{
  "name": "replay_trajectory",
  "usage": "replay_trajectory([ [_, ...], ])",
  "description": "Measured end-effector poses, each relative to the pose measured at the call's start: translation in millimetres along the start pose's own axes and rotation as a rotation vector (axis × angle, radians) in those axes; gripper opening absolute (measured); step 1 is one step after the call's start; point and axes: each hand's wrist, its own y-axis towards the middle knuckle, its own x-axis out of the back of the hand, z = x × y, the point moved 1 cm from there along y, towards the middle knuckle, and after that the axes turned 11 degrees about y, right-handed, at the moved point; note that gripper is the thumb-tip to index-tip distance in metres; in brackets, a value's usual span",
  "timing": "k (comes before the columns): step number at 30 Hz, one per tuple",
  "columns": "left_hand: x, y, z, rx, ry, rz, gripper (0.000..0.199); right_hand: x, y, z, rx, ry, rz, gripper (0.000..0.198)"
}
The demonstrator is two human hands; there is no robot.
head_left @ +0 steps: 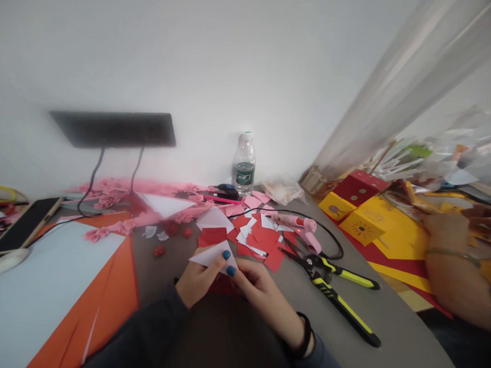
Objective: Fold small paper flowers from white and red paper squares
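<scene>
A small white piece of paper, pointed at its left end, is pinched between my two hands near the table's front edge. My left hand grips it from the left, thumb on top. From the right, my right hand presses its thumb on the paper's right end, the other fingers curled beneath. Something red shows partly below my hands; what it is stays hidden. Just beyond lie red paper squares mixed with white slips, and a pink glue gun with a small red light.
Long-nosed pliers with yellow-black handles lie right of my hands. A water bottle stands by the wall. Orange and pale sheets and a phone are left. A co-worker's arm is beside yellow boxes at right.
</scene>
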Motion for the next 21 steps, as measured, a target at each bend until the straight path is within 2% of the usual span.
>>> replay_trajectory([
  [4, 0.7, -2.0, -3.2, 0.02, -0.006, -0.002, 0.041, 5.6, -14.6, 3.2, 0.016, -0.098, 0.024, 0.04],
  [6, 2.5, -1.5, -4.3, 0.074, -0.045, -0.012, 0.043, 16.3, -25.6, 7.9, 0.017, -0.212, -0.021, 0.034],
  [8, 4.0, -0.8, -5.5, 0.109, -0.087, -0.02, 0.046, 35.1, -40.6, 12.6, 0.034, -0.417, -0.151, 0.027],
  [11, 5.4, 0.1, -6.9, 0.106, -0.122, 0.019, 0.055, 76.8, -69.6, 11.8, -0.003, -0.759, -0.421, 0.02],
  [12, 5.7, 0.2, -7.0, 0.102, -0.126, 0.034, 0.058, 92.0, -79.6, 8.7, -0.016, -0.86, -0.514, 0.02],
  [14, 5.9, 0.1, -6.4, 0.12, -0.141, 0.063, 0.061, 118.7, -96.6, -1.2, -0.06, -1.001, -0.593, 0.029],
  [17, 4.9, 0.3, -4.0, 0.178, -0.214, 0.121, 0.059, 143.1, -110.5, -16.8, -0.101, -1.084, -0.564, 0.037],
  [21, 3.2, 3.5, -1.2, 0.244, -0.309, 0.185, 0.047, 150.2, -116.5, -19.3, -0.124, -1.118, -0.474, 0.032],
])
